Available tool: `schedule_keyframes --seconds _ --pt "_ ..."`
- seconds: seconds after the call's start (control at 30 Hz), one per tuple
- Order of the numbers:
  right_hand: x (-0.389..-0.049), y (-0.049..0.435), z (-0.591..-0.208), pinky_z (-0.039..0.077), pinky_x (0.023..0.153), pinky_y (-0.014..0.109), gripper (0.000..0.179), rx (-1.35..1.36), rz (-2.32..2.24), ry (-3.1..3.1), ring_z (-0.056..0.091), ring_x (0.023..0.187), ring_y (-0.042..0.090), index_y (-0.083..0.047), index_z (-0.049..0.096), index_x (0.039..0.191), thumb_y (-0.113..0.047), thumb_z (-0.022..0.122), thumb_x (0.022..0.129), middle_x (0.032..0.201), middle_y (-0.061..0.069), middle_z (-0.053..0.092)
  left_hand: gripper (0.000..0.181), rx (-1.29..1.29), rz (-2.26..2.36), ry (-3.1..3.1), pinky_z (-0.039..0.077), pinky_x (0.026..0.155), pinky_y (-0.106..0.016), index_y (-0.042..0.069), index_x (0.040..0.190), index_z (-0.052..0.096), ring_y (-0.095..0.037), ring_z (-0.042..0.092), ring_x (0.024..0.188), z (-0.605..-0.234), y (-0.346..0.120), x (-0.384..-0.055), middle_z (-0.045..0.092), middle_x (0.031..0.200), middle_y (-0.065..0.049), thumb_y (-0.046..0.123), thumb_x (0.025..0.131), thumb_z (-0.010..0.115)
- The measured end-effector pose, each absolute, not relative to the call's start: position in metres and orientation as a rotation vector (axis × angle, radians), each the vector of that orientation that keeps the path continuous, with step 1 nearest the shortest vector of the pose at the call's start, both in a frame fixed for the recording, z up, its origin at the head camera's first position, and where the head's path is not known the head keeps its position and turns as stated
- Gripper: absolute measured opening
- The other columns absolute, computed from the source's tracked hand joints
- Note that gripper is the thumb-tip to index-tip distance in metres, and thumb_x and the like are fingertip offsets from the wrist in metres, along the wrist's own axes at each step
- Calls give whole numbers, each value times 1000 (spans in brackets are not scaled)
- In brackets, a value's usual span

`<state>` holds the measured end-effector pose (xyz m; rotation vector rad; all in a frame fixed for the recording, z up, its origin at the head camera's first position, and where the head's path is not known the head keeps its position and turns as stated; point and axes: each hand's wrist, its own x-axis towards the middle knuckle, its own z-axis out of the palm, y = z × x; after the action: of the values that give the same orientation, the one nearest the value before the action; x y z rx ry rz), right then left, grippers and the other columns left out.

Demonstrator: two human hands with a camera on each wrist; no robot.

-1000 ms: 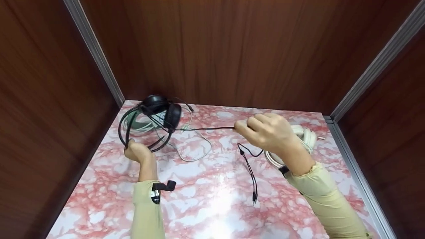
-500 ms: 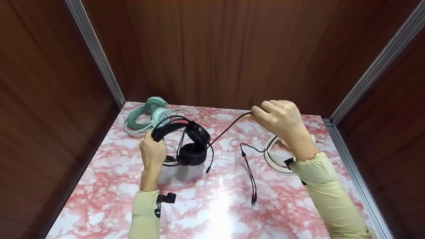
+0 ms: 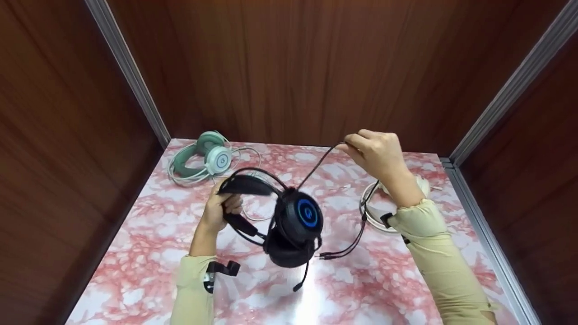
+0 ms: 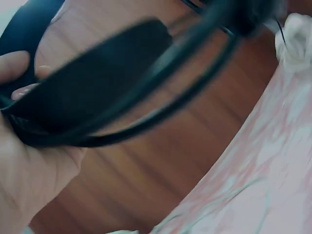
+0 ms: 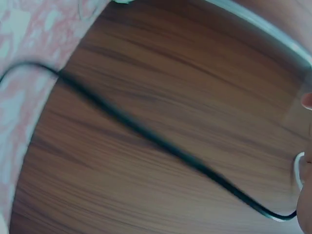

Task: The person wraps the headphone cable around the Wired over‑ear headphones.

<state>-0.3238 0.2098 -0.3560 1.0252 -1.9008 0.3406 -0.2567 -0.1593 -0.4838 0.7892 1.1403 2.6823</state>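
A black headset [image 3: 293, 221] with a blue ring on its ear cup hangs above the table in the head view. My left hand [image 3: 219, 207] grips its headband [image 4: 102, 83], fingers curled round the padded band. The small microphone [image 3: 298, 286] points down below the cups. To the right and higher up, my right hand [image 3: 377, 151] pinches the headset's black cable [image 3: 318, 163]. From under that hand the cable's far end drops and splits into two plugs [image 3: 326, 256]. In the right wrist view the black cable [image 5: 146, 134] runs slack, only the edge of the hand showing.
A mint-green headset [image 3: 218, 160] with a coiled pale cable lies at the back left. At the right, partly behind my right forearm, lies a white headset [image 3: 423, 185] with its cable. Brown wood-grain panels [image 3: 293, 72] enclose the red-and-white marbled table [image 3: 149, 262].
My left hand has brought the black headset from over the green one, right and forward toward me, turning a cup's face upward. My right hand has risen, and the cable's plugs have swung left.
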Motion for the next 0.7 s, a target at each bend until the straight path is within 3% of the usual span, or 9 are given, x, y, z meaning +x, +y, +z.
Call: schedule_keyframes --seconds 0.23,0.53,0.7 --pt "-341 205 -388 48 44 39 17 1043 417 -2035 62 54 21 -9 70 83 -24 68 91 71 4 66 16 571 2763 592 25 45 -16 4 82 55 -7 13 49 -490 -135 -263 17 60 4 16 91 51" --pt "-339 187 -444 45 46 41 11 990 507 -2209 57 52 22 -11 65 88 -18 61 96 65 1 61 23 491 2735 271 27 44 -15 3 78 53 -5 17 48 -496 -104 -264 15 60 6 21 92 49" --pt "-328 179 -468 47 48 44 6 966 516 -2302 60 54 27 -10 63 96 -14 59 95 65 5 61 33 189 2890 198 29 39 -14 4 70 50 -3 20 45 -494 -97 -267 18 58 8 23 95 43"
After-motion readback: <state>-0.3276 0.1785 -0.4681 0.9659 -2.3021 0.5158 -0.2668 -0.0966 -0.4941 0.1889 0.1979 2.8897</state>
